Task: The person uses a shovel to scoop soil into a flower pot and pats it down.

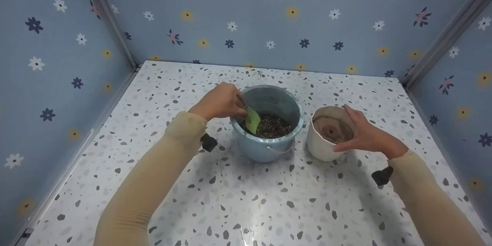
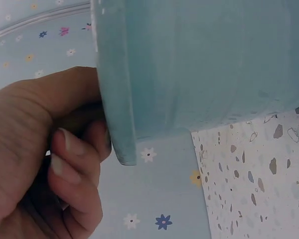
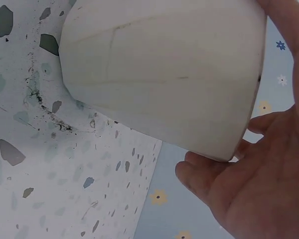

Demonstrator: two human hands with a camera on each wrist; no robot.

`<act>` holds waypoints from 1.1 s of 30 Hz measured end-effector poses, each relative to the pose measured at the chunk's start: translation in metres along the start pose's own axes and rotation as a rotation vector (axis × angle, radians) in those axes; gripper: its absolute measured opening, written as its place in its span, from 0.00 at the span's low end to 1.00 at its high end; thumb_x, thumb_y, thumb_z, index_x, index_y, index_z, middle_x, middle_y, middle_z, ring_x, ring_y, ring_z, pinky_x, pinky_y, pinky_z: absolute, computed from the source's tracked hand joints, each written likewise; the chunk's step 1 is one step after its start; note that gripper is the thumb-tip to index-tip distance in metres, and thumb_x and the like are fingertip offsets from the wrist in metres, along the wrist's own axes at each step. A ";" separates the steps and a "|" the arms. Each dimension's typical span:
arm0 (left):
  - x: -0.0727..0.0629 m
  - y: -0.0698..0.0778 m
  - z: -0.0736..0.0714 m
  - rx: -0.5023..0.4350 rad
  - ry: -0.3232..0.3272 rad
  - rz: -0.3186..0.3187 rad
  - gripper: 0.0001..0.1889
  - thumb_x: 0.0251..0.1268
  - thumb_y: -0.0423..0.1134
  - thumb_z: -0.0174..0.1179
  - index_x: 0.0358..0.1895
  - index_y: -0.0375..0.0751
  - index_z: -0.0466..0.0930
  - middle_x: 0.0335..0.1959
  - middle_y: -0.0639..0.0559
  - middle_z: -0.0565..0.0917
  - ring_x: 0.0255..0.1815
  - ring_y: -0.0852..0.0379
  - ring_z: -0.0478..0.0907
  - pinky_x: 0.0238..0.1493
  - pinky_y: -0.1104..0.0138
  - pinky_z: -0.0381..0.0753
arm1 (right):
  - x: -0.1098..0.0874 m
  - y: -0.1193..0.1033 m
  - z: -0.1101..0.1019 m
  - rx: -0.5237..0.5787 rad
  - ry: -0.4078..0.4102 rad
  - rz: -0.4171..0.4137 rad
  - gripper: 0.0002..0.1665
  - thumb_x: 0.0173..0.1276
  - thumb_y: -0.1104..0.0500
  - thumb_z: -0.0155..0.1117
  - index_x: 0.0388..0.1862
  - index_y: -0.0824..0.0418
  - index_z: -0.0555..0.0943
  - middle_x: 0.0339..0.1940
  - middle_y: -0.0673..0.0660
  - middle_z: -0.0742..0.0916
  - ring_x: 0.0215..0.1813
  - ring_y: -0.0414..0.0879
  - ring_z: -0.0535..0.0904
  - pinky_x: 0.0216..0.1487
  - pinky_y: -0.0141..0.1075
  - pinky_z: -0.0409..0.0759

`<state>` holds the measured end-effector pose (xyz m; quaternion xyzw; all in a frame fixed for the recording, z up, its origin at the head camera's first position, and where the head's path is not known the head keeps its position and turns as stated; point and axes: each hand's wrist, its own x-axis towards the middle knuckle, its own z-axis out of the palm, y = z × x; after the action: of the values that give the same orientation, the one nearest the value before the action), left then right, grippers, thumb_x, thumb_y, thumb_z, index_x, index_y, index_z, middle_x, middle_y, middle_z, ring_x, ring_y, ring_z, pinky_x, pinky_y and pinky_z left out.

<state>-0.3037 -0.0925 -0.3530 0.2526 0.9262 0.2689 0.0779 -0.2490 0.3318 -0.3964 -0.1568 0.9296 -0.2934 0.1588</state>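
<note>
My left hand reaches over the left rim of a light blue bucket, its fingers curled round a small green trowel. The trowel's blade points down into the bucket, above dark, speckled soil. In the left wrist view, the bucket wall hides the blade and my fingertips. My right hand holds a white plant pot by its rim, thumb on the near side and fingers on the far side. Brown staining covers the pot's inside, with a dark round spot at the middle.
The bucket's handle hangs down at its front. White terrazzo-patterned tabletop lies under both containers. Blue flowered panels stand at the back and on both sides. In the right wrist view, dark crumbs lie beside the pot.
</note>
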 end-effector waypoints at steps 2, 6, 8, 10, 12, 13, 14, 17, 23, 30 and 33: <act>0.000 -0.001 -0.001 -0.010 -0.004 0.003 0.11 0.57 0.39 0.72 0.41 0.38 0.89 0.35 0.49 0.89 0.29 0.58 0.85 0.34 0.67 0.84 | 0.001 -0.002 -0.001 -0.015 -0.010 0.009 0.81 0.51 0.40 0.80 0.80 0.60 0.29 0.76 0.75 0.44 0.75 0.72 0.46 0.66 0.70 0.55; 0.000 -0.002 -0.002 -0.047 -0.017 -0.019 0.10 0.58 0.40 0.72 0.41 0.39 0.89 0.35 0.50 0.89 0.29 0.59 0.85 0.34 0.67 0.84 | 0.002 -0.003 -0.004 -0.024 -0.027 0.015 0.81 0.50 0.40 0.80 0.80 0.60 0.29 0.75 0.75 0.44 0.75 0.72 0.46 0.66 0.70 0.55; -0.001 -0.002 -0.003 -0.068 -0.014 -0.034 0.10 0.58 0.41 0.71 0.41 0.40 0.89 0.35 0.51 0.89 0.30 0.59 0.85 0.34 0.67 0.84 | 0.003 -0.004 -0.005 -0.021 -0.033 0.015 0.81 0.50 0.39 0.80 0.80 0.60 0.29 0.75 0.74 0.43 0.75 0.72 0.46 0.66 0.69 0.55; -0.001 -0.003 -0.003 -0.098 0.001 -0.046 0.10 0.58 0.41 0.72 0.40 0.41 0.89 0.34 0.51 0.88 0.29 0.59 0.85 0.34 0.67 0.84 | 0.004 -0.005 -0.005 -0.010 -0.038 0.018 0.81 0.51 0.39 0.80 0.80 0.59 0.29 0.75 0.74 0.43 0.75 0.72 0.46 0.66 0.69 0.56; -0.001 -0.003 -0.004 -0.131 0.019 -0.050 0.10 0.57 0.41 0.73 0.39 0.41 0.90 0.35 0.51 0.88 0.29 0.58 0.85 0.33 0.67 0.84 | 0.004 -0.005 -0.005 0.002 -0.043 0.026 0.81 0.51 0.39 0.80 0.80 0.58 0.29 0.76 0.73 0.42 0.75 0.71 0.45 0.66 0.69 0.55; -0.001 -0.003 -0.003 -0.144 0.028 -0.048 0.11 0.57 0.41 0.73 0.40 0.40 0.89 0.35 0.51 0.88 0.29 0.57 0.85 0.33 0.67 0.84 | 0.004 -0.006 -0.005 0.007 -0.045 0.031 0.81 0.51 0.39 0.80 0.80 0.58 0.29 0.76 0.73 0.42 0.75 0.71 0.45 0.66 0.69 0.55; 0.000 -0.002 -0.003 -0.157 0.031 -0.048 0.11 0.56 0.41 0.74 0.40 0.40 0.89 0.35 0.52 0.88 0.29 0.56 0.86 0.32 0.67 0.84 | 0.004 -0.006 -0.005 0.012 -0.046 0.036 0.81 0.51 0.39 0.80 0.80 0.58 0.29 0.76 0.73 0.42 0.75 0.71 0.45 0.66 0.69 0.55; 0.002 -0.002 0.001 -0.175 0.015 -0.040 0.11 0.56 0.42 0.73 0.40 0.41 0.89 0.34 0.53 0.88 0.30 0.53 0.86 0.31 0.66 0.84 | 0.003 -0.007 -0.004 0.020 -0.052 0.041 0.81 0.51 0.39 0.80 0.80 0.59 0.29 0.76 0.73 0.42 0.75 0.72 0.44 0.65 0.70 0.55; 0.005 0.002 0.008 -0.192 0.021 -0.036 0.09 0.57 0.42 0.72 0.37 0.42 0.90 0.32 0.55 0.88 0.28 0.54 0.85 0.30 0.65 0.84 | -0.001 -0.007 -0.003 0.037 -0.056 0.044 0.80 0.52 0.41 0.79 0.80 0.59 0.29 0.76 0.72 0.40 0.75 0.72 0.44 0.65 0.70 0.56; 0.001 0.002 0.007 -0.238 0.038 -0.055 0.09 0.56 0.42 0.73 0.38 0.42 0.90 0.34 0.54 0.88 0.27 0.58 0.85 0.31 0.65 0.84 | 0.001 -0.006 -0.003 0.026 -0.057 0.053 0.79 0.52 0.40 0.79 0.80 0.59 0.30 0.77 0.71 0.40 0.75 0.72 0.44 0.65 0.70 0.56; 0.000 0.002 0.008 -0.280 0.046 -0.063 0.10 0.56 0.42 0.73 0.39 0.42 0.90 0.32 0.53 0.88 0.27 0.56 0.85 0.30 0.64 0.84 | 0.002 -0.005 -0.003 0.031 -0.056 0.051 0.79 0.52 0.41 0.80 0.81 0.60 0.31 0.77 0.71 0.40 0.75 0.72 0.44 0.65 0.70 0.56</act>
<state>-0.3004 -0.0873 -0.3584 0.2035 0.8886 0.3988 0.0995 -0.2505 0.3288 -0.3916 -0.1389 0.9238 -0.2992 0.1946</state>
